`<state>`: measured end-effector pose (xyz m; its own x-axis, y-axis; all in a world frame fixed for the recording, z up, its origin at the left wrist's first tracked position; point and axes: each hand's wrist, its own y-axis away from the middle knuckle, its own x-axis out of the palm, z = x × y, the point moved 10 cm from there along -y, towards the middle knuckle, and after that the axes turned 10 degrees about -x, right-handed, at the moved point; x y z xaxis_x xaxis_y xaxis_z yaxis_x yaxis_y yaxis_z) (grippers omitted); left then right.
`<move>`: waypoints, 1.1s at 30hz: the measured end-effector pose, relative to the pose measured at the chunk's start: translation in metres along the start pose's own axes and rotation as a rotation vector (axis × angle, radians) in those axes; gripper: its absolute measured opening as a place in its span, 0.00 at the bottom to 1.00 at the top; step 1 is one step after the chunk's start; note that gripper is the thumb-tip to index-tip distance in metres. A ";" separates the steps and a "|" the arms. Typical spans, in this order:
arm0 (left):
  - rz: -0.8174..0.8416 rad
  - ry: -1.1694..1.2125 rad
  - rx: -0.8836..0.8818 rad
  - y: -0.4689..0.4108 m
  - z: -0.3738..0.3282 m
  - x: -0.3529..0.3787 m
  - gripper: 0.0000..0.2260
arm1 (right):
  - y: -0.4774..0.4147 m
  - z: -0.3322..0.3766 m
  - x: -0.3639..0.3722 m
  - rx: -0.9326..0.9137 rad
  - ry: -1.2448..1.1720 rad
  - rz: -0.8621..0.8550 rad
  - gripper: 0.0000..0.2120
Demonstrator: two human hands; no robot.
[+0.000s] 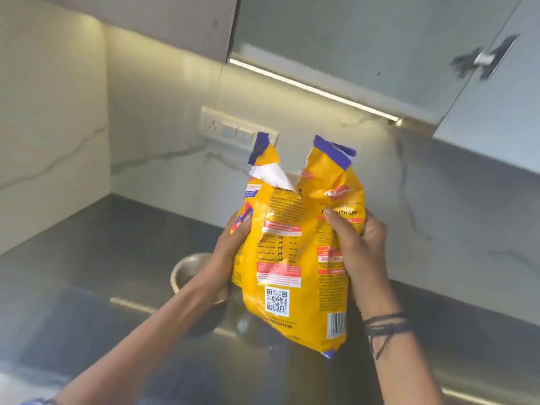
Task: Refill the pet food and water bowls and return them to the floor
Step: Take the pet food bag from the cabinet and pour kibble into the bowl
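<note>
A yellow pet food bag [292, 258] with a torn-open purple top is held upright above the dark countertop [117, 244]. My left hand [230, 247] grips its left side, thumb on the front. My right hand [356, 244] grips the right side near the middle. A steel bowl [187, 270] stands on the counter behind and below my left wrist, partly hidden by my arm and the bag. Dark contents show faintly inside it.
A marble backsplash with a switch panel [236, 130] rises behind the counter. Wall cabinets [365, 48] hang overhead, one door with a metal handle [488, 57] angled open at upper right. A light strip runs under them.
</note>
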<state>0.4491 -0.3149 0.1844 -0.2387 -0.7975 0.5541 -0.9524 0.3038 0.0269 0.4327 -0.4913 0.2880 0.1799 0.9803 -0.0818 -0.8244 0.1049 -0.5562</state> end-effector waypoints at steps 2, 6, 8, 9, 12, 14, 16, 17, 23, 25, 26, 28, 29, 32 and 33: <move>-0.064 0.038 0.013 0.011 0.018 -0.022 0.34 | 0.016 -0.012 0.010 0.043 0.002 0.054 0.04; -0.121 0.090 0.022 0.021 0.045 -0.054 0.38 | 0.040 -0.028 0.027 0.121 0.026 0.142 0.13; -0.143 0.097 0.020 0.022 0.055 -0.068 0.36 | 0.047 -0.033 0.036 0.147 0.049 0.191 0.19; -0.152 0.087 0.025 0.023 0.057 -0.073 0.33 | 0.049 -0.037 0.040 0.153 0.073 0.205 0.23; -0.172 0.047 0.015 0.022 0.063 -0.090 0.25 | 0.053 -0.053 0.050 0.193 0.209 0.198 0.37; -0.143 0.012 0.009 0.019 0.066 -0.096 0.29 | 0.055 -0.067 0.058 0.210 0.293 0.194 0.45; -0.125 0.006 0.010 0.016 0.069 -0.103 0.30 | 0.054 -0.075 0.071 0.170 0.292 0.215 0.45; -0.127 0.009 0.011 0.013 0.071 -0.108 0.29 | 0.053 -0.079 0.078 0.142 0.282 0.231 0.43; -0.097 0.115 -0.159 -0.011 0.092 -0.151 0.41 | 0.056 -0.105 0.107 0.079 0.250 0.163 0.25; -0.094 0.144 -0.275 -0.022 0.106 -0.164 0.43 | 0.055 -0.121 0.117 0.094 0.283 0.167 0.23; -0.099 0.161 -0.321 -0.027 0.112 -0.171 0.43 | 0.053 -0.128 0.122 0.101 0.308 0.174 0.22; -0.112 0.215 -0.380 -0.038 0.123 -0.182 0.44 | 0.048 -0.141 0.129 0.118 0.357 0.193 0.22; -0.116 0.246 -0.396 -0.044 0.127 -0.185 0.43 | 0.045 -0.147 0.132 0.139 0.370 0.202 0.22; -0.112 0.351 -0.449 -0.051 0.137 -0.183 0.32 | 0.037 -0.161 0.139 0.203 0.383 0.239 0.23; -0.118 0.400 -0.469 -0.051 0.141 -0.181 0.28 | 0.035 -0.164 0.141 0.216 0.402 0.259 0.23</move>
<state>0.5142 -0.2598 -0.0344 0.0389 -0.6107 0.7909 -0.7617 0.4942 0.4191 0.5173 -0.3773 0.1218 0.1122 0.8416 -0.5283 -0.9533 -0.0588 -0.2962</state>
